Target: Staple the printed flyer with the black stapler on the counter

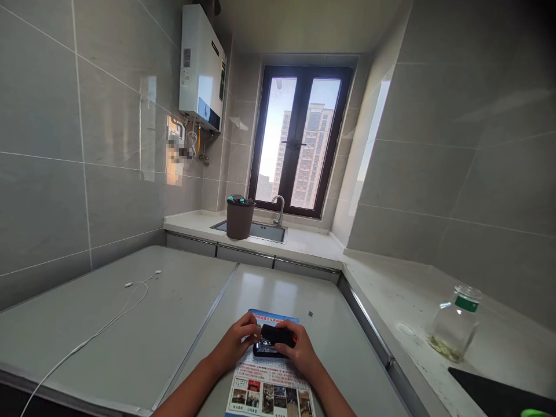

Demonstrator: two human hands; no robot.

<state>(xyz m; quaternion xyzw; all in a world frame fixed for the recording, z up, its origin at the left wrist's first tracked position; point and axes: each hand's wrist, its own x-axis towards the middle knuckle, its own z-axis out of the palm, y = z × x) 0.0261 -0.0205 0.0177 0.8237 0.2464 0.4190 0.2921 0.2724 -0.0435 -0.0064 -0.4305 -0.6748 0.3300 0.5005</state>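
My right hand [295,341] is closed around a black oblong piece [277,335] with a small red-orange spot by the fingers. Just beneath that piece is a dark-framed flat device [266,351], its exposed face partly covered by my hands. My left hand [241,339] has its fingers pinched together at the device's left edge; whatever they grip is too small to tell. Under both hands a printed leaflet [256,376] with blue, red and photo panels lies on the grey table.
On the table [195,289] are a white cable [104,327] at left and a small dark chip-like piece [310,314]. A glass jar [455,327] stands on the right counter [382,278]. Behind, a brown bin [240,220] sits at the sink [271,231].
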